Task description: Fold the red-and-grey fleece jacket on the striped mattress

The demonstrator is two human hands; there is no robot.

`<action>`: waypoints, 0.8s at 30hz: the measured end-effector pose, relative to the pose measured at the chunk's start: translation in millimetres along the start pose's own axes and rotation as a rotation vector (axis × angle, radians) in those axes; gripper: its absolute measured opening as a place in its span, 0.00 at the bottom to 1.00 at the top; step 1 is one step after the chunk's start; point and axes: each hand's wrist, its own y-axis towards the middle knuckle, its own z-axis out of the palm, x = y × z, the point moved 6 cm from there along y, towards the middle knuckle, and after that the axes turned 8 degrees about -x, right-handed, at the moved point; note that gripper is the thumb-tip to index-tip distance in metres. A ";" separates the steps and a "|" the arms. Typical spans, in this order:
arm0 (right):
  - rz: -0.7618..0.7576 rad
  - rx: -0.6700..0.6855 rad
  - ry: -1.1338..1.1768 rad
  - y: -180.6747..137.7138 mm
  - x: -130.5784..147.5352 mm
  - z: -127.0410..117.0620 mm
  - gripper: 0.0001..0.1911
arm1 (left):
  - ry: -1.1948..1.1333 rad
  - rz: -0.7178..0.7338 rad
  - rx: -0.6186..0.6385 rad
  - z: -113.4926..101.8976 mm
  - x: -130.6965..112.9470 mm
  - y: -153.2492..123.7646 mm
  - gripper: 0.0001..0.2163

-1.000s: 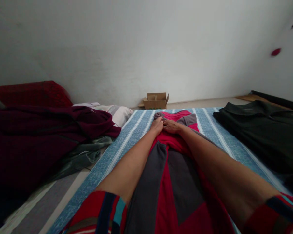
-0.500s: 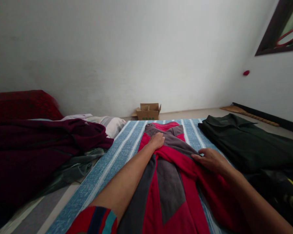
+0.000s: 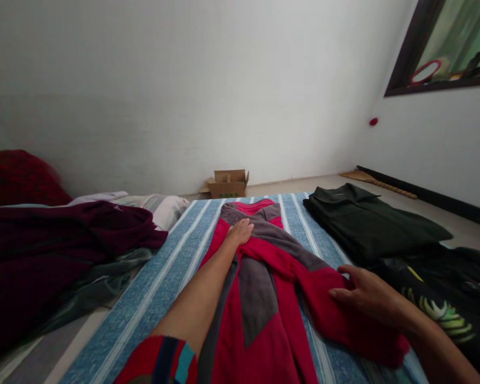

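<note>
Flat on the striped blue sheet (image 3: pixel 172 266) lay the red and grey garment (image 3: pixel 260 288), running lengthwise from six o'clock near the person up toward twelve o'clock, its collar end farthest away. The left hand (image 3: pixel 240 233) rested palm down on the garment's upper chest, at about twelve o'clock from the middle of the cloth, with fingers straight, together and released, gripping nothing. The right hand (image 3: pixel 364 296) lay at about four o'clock on the garment's red sleeve (image 3: pixel 328 298), which stretched out from the body toward the sheet's edge; its fingers were spread loosely over the cloth, pressing rather than clenched on it. A striped cuff (image 3: pixel 160 360) in red, navy and teal showed on the left arm at six o'clock.

At two o'clock from the garment sat a folded dark green shirt (image 3: pixel 368 224), and nearer, at three o'clock, just beside the right hand, a black garment with a green print (image 3: pixel 444 298). At nine o'clock a heap of maroon cloth (image 3: pixel 64 240) lay over grey-green fabric, with a pale pillow (image 3: pixel 160 205) beyond it at ten o'clock. A cardboard box (image 3: pixel 228 184) stood open on the floor against the wall at twelve o'clock
</note>
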 end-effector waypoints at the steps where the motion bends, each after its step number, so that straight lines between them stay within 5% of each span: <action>1: 0.013 -0.009 -0.030 -6.9 -4.6 -1.8 0.21 | 0.001 0.000 0.003 0.4 0.3 0.6 0.19; 5: 0.033 0.016 -0.124 -27.4 -13.9 -4.0 0.09 | -0.007 -0.014 -0.005 1.3 1.5 3.4 0.21; 7: 0.047 -0.003 0.011 -33.7 -12.0 -6.6 0.10 | -0.014 -0.042 -0.014 1.4 3.2 4.8 0.22; 11: 0.212 -0.062 0.760 -45.4 -7.8 -14.4 0.15 | -0.026 -0.081 -0.024 2.5 5.6 6.3 0.22; 16: 0.434 -0.406 1.414 -63.4 -24.8 -23.5 0.22 | -0.029 -0.099 -0.025 4.2 7.4 6.9 0.24; 19: 0.421 -0.495 1.516 -75.9 -34.7 -11.3 0.25 | -0.024 -0.091 -0.021 4.3 7.1 7.3 0.24; 24: 0.474 -0.573 1.347 -95.5 -53.1 20.1 0.44 | -0.009 -0.056 -0.015 2.6 4.5 7.6 0.23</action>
